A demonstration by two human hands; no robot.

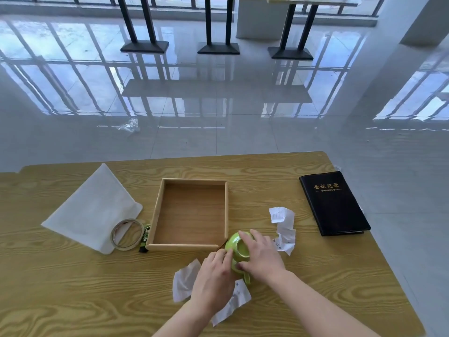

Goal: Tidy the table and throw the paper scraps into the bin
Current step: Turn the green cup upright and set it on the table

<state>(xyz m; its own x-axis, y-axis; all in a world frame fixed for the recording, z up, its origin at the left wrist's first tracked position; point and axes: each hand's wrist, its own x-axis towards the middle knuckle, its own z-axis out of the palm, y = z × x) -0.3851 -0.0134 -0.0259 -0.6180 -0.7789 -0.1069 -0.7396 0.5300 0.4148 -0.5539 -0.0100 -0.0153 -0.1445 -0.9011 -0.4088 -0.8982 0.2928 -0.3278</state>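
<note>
A green cup (239, 246) lies tipped with its base up, just off the front right corner of the wooden tray (155, 215). My right hand (261, 257) is clasped over the cup. My left hand (215, 278) rests against the cup's left side, fingers touching it. Crumpled white paper scraps lie around: one (284, 227) to the right of the cup, one (184, 280) left of my left hand, and one (233, 305) partly under my left wrist. No bin is in view.
A white sheet (94, 210) lies at the left with a tape roll (126, 234) on its corner. A small dark green item (145, 237) sits against the tray. A black notebook (334, 203) lies near the table's right edge. Beyond the table's far edge is glossy floor.
</note>
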